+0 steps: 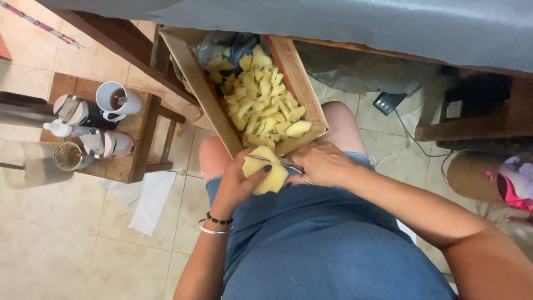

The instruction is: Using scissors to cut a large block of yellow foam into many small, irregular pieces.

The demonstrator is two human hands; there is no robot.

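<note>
My left hand (239, 180) grips a peeled yellow potato (267, 176) over my lap, thumb on top of it. My right hand (322, 164) holds a knife (272, 160) by its metal handle, and the blade lies across the top of the potato. Just beyond my hands, resting against my knees, a long cardboard box (205, 94) holds several cut yellow potato pieces (261, 103). One larger slice (298, 128) lies at the box's near right corner.
A small wooden stool (136, 147) at the left carries a white mug (115, 99), bottles and a cup. White paper (150, 200) lies on the tiled floor. A grey-covered table edge (333, 22) runs along the top. A wooden shelf (477, 122) stands right.
</note>
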